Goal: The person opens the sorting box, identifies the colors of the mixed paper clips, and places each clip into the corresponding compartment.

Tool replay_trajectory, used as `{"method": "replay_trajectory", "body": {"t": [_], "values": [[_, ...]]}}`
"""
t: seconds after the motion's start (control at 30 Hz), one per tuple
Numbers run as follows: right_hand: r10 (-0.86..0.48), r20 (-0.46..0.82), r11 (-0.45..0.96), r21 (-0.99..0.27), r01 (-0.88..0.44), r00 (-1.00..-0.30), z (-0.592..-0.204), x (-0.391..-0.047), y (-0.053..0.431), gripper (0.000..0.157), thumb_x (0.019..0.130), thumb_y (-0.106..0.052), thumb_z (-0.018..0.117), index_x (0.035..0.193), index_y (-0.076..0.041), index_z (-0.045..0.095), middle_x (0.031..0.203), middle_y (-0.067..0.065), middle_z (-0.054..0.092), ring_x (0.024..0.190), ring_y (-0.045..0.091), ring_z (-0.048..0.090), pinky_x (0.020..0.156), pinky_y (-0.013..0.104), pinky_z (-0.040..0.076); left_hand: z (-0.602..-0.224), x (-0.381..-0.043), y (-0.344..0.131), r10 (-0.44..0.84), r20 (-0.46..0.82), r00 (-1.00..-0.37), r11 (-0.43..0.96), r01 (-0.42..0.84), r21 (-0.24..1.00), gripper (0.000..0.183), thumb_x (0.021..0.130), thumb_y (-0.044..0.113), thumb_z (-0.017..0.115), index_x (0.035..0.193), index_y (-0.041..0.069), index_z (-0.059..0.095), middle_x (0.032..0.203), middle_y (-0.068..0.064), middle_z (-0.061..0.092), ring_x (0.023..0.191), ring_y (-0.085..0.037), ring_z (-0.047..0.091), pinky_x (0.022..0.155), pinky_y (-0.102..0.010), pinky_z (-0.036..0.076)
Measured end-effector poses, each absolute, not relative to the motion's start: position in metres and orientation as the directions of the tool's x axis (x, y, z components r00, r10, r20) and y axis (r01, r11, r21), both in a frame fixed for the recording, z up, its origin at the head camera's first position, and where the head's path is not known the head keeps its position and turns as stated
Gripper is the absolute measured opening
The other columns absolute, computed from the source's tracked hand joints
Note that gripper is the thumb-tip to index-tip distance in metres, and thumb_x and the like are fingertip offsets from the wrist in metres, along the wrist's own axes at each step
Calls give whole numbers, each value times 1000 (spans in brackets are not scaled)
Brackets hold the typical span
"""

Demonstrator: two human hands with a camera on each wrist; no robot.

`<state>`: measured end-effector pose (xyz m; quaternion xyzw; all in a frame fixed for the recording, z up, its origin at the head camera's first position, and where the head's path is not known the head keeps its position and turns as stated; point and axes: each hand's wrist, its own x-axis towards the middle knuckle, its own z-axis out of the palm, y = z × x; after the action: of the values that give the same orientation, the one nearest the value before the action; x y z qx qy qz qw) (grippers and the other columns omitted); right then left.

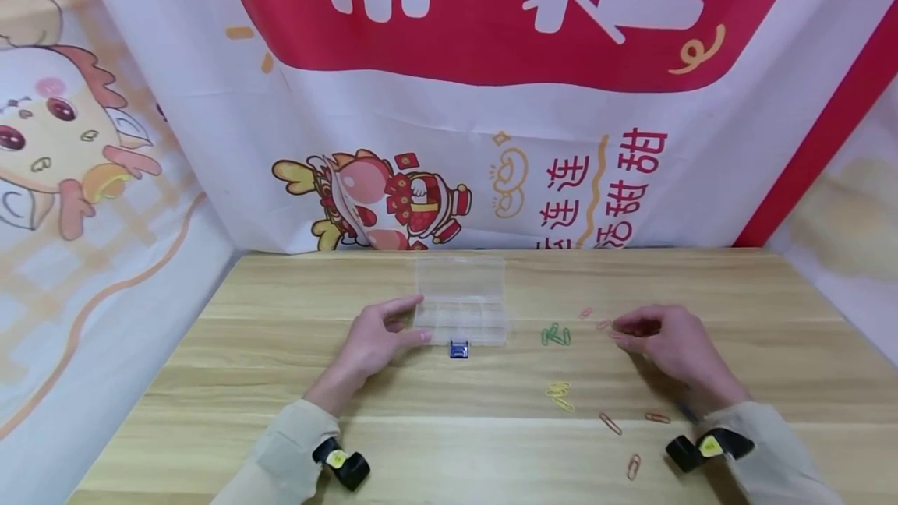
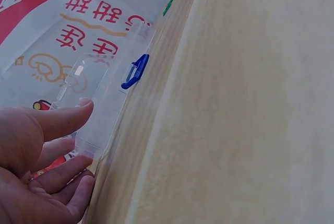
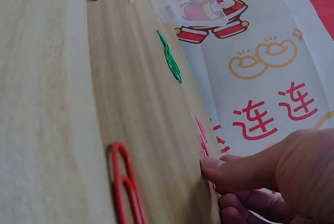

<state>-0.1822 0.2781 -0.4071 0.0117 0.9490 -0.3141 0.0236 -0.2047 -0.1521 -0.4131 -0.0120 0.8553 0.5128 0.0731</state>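
A clear plastic compartment box (image 1: 459, 322) with a blue latch (image 1: 459, 349) lies with its lid (image 1: 459, 279) laid back toward the wall. My left hand (image 1: 375, 339) rests at the box's left end, thumb straight along the near corner and index finger by the hinge side. In the left wrist view, that thumb overlaps the clear plastic. My right hand (image 1: 669, 341) pinches a pink paper clip (image 1: 615, 335) at the fingertips, low over the table; the fingers partly hide it. Two more pink paper clips (image 1: 585, 313) lie just left of these fingertips.
Between the box and my right hand lie several green paper clips (image 1: 556, 335). Nearer to me are yellow paper clips (image 1: 560, 394) and three red paper clips (image 1: 634, 467), spread apart. The wooden table (image 1: 316, 458) ends at a printed cloth (image 1: 393, 100) hanging behind it.
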Motion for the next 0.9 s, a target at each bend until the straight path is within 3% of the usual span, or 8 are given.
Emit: {"method": "replay_trajectory", "body": {"t": [0.3,0.5,0.73,0.9], "values": [[24,-58,805,-591,53,-998,-411,-182,280,22,94,-20,82,114,-13,82,117,16,77,107,33,67,86,45,55,-413,-204,-150,41,-137,-990,483,-100,870,66,86,22,88,146,30,64,161,-3,56,136,-30,60,116,-49,53],[28,-40,813,-580,46,-999,-411,-183,279,14,95,-18,81,108,-14,84,115,15,77,103,30,65,79,36,49,-413,-204,-150,46,-123,-991,480,-86,873,65,86,21,89,146,29,65,160,-3,56,137,-31,59,118,-51,51],[11,11,830,-558,3,-1000,-413,-183,275,10,96,-13,78,104,-11,83,112,16,76,102,31,66,85,46,53,-412,-202,-150,43,-126,-991,484,-90,871,64,87,21,88,146,29,65,160,-4,56,137,-32,59,118,-52,51],[3,43,838,-546,-21,-999,-413,-184,274,8,98,-13,75,100,-10,82,108,16,75,98,30,64,81,40,51,-412,-203,-149,47,-128,-991,486,-90,869,63,88,21,87,146,30,64,161,-4,56,139,-32,58,119,-51,50]]}}
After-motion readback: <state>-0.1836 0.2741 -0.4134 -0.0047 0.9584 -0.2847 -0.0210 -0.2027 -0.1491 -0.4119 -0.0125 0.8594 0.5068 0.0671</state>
